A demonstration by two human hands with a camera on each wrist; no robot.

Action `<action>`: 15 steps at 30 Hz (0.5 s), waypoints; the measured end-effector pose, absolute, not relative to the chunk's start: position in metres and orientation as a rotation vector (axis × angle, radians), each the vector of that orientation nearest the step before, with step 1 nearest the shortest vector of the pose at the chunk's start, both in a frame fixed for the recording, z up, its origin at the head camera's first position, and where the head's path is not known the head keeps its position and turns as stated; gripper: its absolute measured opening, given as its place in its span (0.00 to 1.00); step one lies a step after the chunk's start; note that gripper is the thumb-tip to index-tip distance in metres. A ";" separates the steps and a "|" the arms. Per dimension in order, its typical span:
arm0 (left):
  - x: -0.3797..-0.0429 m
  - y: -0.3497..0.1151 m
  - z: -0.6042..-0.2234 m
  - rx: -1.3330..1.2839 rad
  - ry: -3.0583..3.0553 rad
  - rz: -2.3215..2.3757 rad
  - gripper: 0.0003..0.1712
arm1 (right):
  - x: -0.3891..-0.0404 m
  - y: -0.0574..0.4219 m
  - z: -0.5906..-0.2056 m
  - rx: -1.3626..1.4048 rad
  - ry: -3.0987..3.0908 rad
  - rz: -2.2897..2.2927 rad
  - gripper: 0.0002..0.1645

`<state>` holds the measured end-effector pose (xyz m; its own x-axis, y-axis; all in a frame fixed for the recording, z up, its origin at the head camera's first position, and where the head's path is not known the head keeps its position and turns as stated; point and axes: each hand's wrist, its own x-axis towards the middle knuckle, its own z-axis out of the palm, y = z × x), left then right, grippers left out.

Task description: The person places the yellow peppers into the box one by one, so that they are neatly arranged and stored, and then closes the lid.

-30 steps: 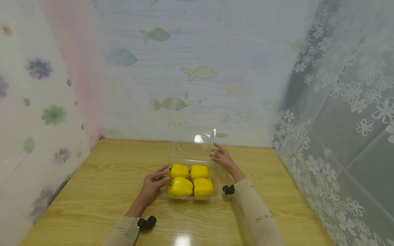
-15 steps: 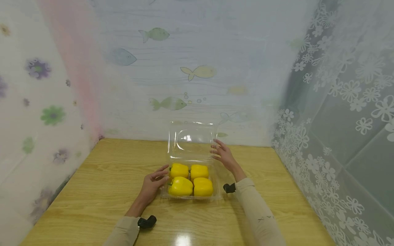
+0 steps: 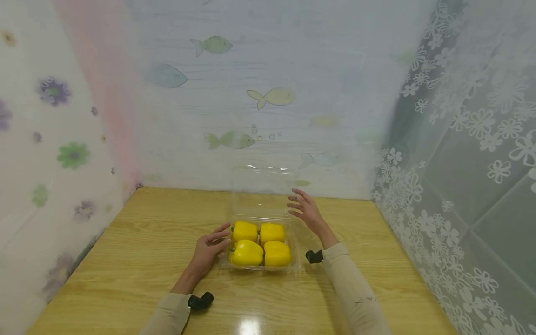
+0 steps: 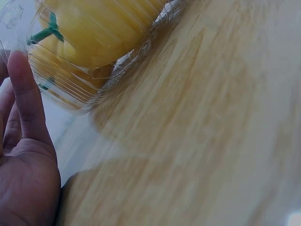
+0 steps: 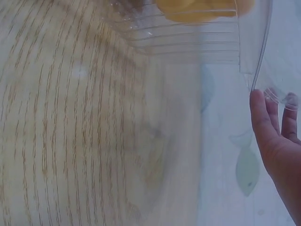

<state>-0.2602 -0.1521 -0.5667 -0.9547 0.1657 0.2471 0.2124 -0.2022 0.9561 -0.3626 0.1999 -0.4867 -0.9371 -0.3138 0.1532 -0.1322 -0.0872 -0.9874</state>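
Note:
A clear plastic clamshell box point(image 3: 295, 253) sits in the middle of the table, holding several yellow bell peppers point(image 3: 247, 253). Its see-through lid point(image 3: 263, 193) stands raised at the back. At the box's left side is my left hand point(image 3: 206, 251), fingers loosely extended; in the left wrist view its thumb point(image 4: 29, 99) reaches the rim beside a pepper's green stem point(image 4: 44, 34). My right hand point(image 3: 309, 213) is spread at the lid's right edge. The right wrist view has those fingertips point(image 5: 257, 96) against the clear edge, fingers mostly straight.
The wooden table point(image 3: 163, 218) meets a fish-printed sheet point(image 3: 268, 121) close behind the lid. A floral sheet point(image 3: 71, 153) hangs on the left, and a white-flowered curtain point(image 3: 473, 130) on the right. Black camera mounts point(image 3: 201, 301) are worn at both wrists.
The lid has risen slightly and its bright glare has faded. My right hand has shifted a little to the right; the left hand and the peppers keep their places.

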 end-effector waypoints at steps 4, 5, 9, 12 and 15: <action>-0.261 -0.152 -0.567 -0.477 -1.967 -2.359 0.22 | -0.361 0.198 -0.485 -0.458 1.983 -2.218 0.25; -0.261 -0.152 -0.567 -0.472 -1.968 -2.360 0.22 | -0.361 0.197 -0.484 -0.448 1.972 -2.231 0.25; -0.262 -0.152 -0.568 -0.442 -1.960 -2.379 0.23 | -0.361 0.196 -0.484 -0.414 1.953 -2.268 0.24; -0.262 -0.152 -0.568 -0.444 -1.947 -2.392 0.23 | -0.360 0.195 -0.482 -0.406 1.945 -2.276 0.23; -0.262 -0.153 -0.569 -0.462 -1.932 -2.400 0.24 | -0.359 0.196 -0.481 -0.413 1.938 -2.271 0.23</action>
